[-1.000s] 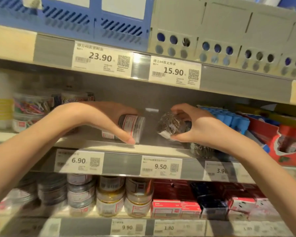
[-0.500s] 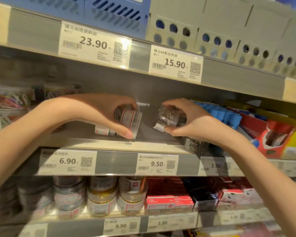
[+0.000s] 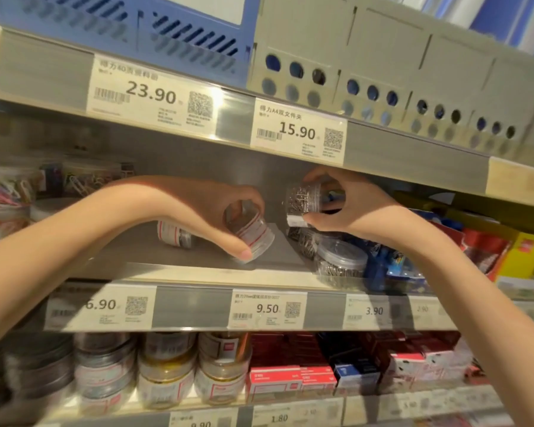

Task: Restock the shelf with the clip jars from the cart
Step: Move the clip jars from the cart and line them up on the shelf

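My left hand [image 3: 210,208] grips a clear clip jar with a red-and-white label [image 3: 253,232], tilted just above the grey middle shelf [image 3: 198,272]. Another labelled jar [image 3: 174,234] lies on its side behind my left wrist. My right hand [image 3: 348,208] holds a clear jar full of silver clips [image 3: 302,201] up near the underside of the shelf above. Beneath it stand more jars of silver clips [image 3: 341,263] at the shelf's front.
Coloured clip tubs [image 3: 7,195] fill the shelf's left end; blue items [image 3: 392,266] and red-yellow packs [image 3: 499,251] crowd the right. Price tags [image 3: 267,309] line the rail. Stacked jars [image 3: 194,368] and red boxes [image 3: 293,374] sit below.
My right hand has lifted its jar of silver clips higher, close under the upper shelf. My left hand has lowered and tilted its labelled jar toward the shelf surface. The camera has moved closer.
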Demonstrator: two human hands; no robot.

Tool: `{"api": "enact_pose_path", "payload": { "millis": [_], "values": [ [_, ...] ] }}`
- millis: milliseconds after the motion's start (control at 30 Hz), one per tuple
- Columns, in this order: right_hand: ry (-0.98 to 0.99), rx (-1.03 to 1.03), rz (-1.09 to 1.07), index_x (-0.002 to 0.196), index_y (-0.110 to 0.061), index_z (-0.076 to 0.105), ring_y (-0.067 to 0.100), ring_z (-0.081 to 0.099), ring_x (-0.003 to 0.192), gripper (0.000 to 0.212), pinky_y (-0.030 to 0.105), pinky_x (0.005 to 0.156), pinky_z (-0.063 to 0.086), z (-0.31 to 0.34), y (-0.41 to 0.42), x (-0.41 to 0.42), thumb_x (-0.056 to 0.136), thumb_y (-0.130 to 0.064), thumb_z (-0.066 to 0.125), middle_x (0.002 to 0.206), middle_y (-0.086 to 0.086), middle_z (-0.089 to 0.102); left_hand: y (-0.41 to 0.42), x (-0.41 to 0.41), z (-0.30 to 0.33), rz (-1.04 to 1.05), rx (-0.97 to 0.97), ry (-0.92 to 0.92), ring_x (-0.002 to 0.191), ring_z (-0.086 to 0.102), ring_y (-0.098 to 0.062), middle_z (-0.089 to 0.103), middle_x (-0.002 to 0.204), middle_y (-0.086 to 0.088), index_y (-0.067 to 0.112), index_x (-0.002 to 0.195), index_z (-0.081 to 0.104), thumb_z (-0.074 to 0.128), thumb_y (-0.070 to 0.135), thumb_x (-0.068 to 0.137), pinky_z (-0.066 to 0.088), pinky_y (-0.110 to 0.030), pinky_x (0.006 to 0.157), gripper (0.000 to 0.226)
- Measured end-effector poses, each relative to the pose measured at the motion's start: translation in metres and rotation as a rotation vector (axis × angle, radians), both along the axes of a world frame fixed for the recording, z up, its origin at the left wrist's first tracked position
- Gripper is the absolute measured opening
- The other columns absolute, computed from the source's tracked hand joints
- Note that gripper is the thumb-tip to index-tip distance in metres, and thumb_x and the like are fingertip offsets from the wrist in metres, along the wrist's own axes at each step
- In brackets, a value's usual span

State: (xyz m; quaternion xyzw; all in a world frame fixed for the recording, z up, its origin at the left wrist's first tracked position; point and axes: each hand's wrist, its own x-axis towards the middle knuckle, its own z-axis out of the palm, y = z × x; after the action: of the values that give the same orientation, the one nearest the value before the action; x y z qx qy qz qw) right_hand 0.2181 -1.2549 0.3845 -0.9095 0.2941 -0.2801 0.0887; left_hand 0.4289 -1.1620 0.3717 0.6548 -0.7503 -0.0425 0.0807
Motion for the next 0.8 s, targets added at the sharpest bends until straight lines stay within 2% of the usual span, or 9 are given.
{"api": "enact_pose_path", "payload": {
  "millis": [67, 133, 233, 333, 467, 533, 633, 700, 800],
  "values": [
    [0.012, 0.009, -0.011, 0.118, -0.030, 0.051, 0.009, 0.050, 0.114, 0.047, 0.034, 0.100, 0.044, 0.002, 0.000, -0.006, 0.077, -0.028, 0.073, 0.118, -0.016, 0.050, -0.008, -0.005, 0.002, 0.037, -0.037, 0.028, 0.113, 0.054, -0.017, 0.057, 0.125, -0.003, 0.018, 0.133, 0.046, 0.072, 0.034, 0.077, 0.036, -0.006, 0.066, 0.064],
    [0.025, 0.010, -0.017, 0.120, -0.033, 0.051, 0.007, 0.048, 0.116, 0.046, 0.030, 0.102, 0.041, 0.004, -0.001, -0.011, 0.079, -0.028, 0.071, 0.120, -0.018, 0.049, -0.008, -0.009, 0.002, -0.025, -0.013, 0.046, 0.113, 0.054, -0.015, 0.057, 0.124, -0.001, 0.018, 0.132, 0.047, 0.072, 0.032, 0.079, 0.032, 0.003, 0.060, 0.061],
    [0.061, -0.005, -0.017, 0.120, -0.037, 0.051, 0.004, 0.046, 0.118, 0.044, 0.021, 0.100, 0.037, 0.006, -0.004, -0.016, 0.081, -0.029, 0.070, 0.123, -0.020, 0.048, -0.012, 0.002, -0.006, -0.046, -0.038, 0.068, 0.106, 0.053, 0.003, 0.056, 0.123, 0.016, 0.047, 0.119, 0.045, 0.071, 0.054, 0.073, 0.033, 0.004, 0.066, 0.054],
    [0.117, 0.002, -0.039, 0.121, -0.040, 0.050, 0.006, 0.045, 0.121, 0.046, 0.025, 0.104, 0.036, 0.008, -0.012, -0.018, 0.080, -0.033, 0.070, 0.128, -0.019, 0.048, -0.010, 0.006, -0.011, -0.051, -0.080, 0.070, 0.098, 0.049, 0.017, 0.056, 0.114, 0.028, 0.062, 0.102, 0.042, 0.067, 0.073, 0.062, 0.037, -0.007, 0.080, 0.049],
    [0.118, 0.015, -0.139, 0.125, -0.035, 0.043, 0.014, 0.049, 0.118, 0.079, 0.037, 0.103, 0.040, 0.009, -0.025, -0.015, 0.055, -0.065, 0.065, 0.128, -0.011, 0.049, -0.012, 0.006, -0.012, -0.063, -0.090, 0.060, 0.096, 0.049, 0.019, 0.056, 0.112, 0.029, 0.062, 0.104, 0.043, 0.068, 0.073, 0.061, 0.038, -0.008, 0.081, 0.050],
    [0.132, -0.009, -0.171, 0.127, -0.031, 0.043, 0.015, 0.050, 0.117, 0.088, 0.038, 0.103, 0.041, 0.010, -0.031, -0.015, 0.051, -0.070, 0.062, 0.128, -0.009, 0.050, -0.013, 0.003, -0.010, -0.064, -0.074, 0.069, 0.093, 0.050, 0.017, 0.057, 0.112, 0.027, 0.055, 0.110, 0.046, 0.070, 0.065, 0.066, 0.036, -0.002, 0.075, 0.052],
    [0.148, 0.000, -0.120, 0.119, -0.030, 0.051, 0.013, 0.052, 0.113, 0.061, 0.036, 0.104, 0.039, 0.014, -0.034, -0.018, 0.066, -0.052, 0.071, 0.123, -0.009, 0.054, -0.015, 0.001, -0.010, -0.094, -0.064, 0.099, 0.085, 0.051, 0.015, 0.058, 0.108, 0.022, 0.044, 0.117, 0.051, 0.073, 0.051, 0.072, 0.037, 0.002, 0.067, 0.051],
    [0.147, 0.024, -0.075, 0.115, -0.029, 0.055, 0.010, 0.053, 0.111, 0.044, 0.032, 0.104, 0.039, 0.014, -0.033, -0.020, 0.075, -0.035, 0.073, 0.119, -0.010, 0.056, -0.014, 0.002, -0.009, -0.084, -0.091, 0.083, 0.093, 0.051, 0.016, 0.057, 0.109, 0.028, 0.054, 0.111, 0.048, 0.071, 0.062, 0.067, 0.035, -0.001, 0.072, 0.050],
    [0.131, 0.049, -0.048, 0.115, -0.029, 0.055, 0.008, 0.054, 0.111, 0.039, 0.023, 0.101, 0.039, 0.012, -0.034, -0.021, 0.080, -0.029, 0.071, 0.116, -0.012, 0.057, -0.015, 0.001, -0.011, -0.070, -0.091, 0.089, 0.096, 0.054, 0.011, 0.059, 0.108, 0.026, 0.051, 0.114, 0.051, 0.073, 0.060, 0.068, 0.038, -0.001, 0.072, 0.052]
  ]
}}
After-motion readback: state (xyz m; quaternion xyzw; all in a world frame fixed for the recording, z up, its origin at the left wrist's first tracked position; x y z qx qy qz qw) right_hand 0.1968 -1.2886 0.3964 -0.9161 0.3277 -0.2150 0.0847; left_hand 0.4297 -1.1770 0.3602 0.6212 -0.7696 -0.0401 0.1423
